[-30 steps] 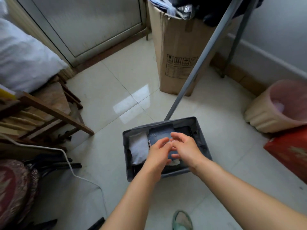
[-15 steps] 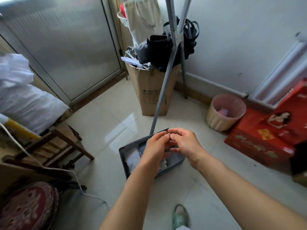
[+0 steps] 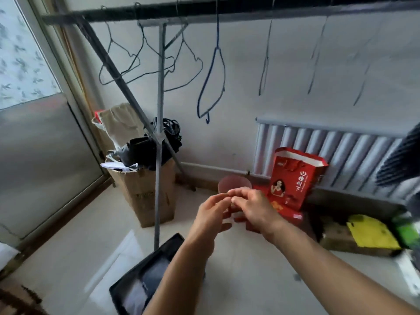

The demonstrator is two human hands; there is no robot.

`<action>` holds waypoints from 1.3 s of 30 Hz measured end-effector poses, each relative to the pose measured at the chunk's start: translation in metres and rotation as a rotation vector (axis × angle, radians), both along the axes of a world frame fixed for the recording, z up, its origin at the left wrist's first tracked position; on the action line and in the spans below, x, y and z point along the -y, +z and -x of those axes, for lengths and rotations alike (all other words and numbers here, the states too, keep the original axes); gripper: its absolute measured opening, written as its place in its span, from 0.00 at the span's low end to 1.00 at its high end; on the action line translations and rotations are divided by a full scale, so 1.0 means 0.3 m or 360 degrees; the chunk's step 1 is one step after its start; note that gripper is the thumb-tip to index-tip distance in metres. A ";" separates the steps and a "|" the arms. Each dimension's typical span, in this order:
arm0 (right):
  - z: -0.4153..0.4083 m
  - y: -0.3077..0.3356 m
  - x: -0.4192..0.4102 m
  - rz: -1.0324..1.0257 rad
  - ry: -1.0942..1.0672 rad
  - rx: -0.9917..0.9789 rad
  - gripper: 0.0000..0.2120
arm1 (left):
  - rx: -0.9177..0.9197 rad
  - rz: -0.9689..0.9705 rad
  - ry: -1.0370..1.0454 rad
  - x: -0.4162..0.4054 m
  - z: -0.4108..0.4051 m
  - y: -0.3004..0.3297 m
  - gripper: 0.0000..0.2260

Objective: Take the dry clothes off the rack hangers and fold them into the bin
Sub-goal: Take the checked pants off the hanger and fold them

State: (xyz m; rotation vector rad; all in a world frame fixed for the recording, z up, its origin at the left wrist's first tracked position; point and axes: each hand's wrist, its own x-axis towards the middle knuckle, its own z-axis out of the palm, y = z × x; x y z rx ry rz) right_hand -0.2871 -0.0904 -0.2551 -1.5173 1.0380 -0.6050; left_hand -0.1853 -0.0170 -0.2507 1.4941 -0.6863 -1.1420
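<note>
dark bin (image 3: 127, 285) — folded clothes (image 3: 145, 285) inside

Two bare arms, no sleeves

Left hand (image 3: 212, 210) and right hand (image 3: 254, 206) wear no gloves, rings or watch.

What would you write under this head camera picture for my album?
Two empty hands, left and right, meet under bare hangers, with the bin below.

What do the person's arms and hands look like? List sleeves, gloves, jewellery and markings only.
Both forearms are bare as far as the frame shows: no sleeve or cuff in view. The left hand and right hand wear no gloves. No watch, bracelet or marking shows on either wrist. The fingers are motion-blurred, so rings cannot be ruled out.
</note>
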 end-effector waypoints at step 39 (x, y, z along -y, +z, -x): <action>1.811 0.802 0.482 0.0277 -0.0870 0.0036 0.09 | 0.1707 0.0837 -0.1099 0.612 1.775 0.748 0.22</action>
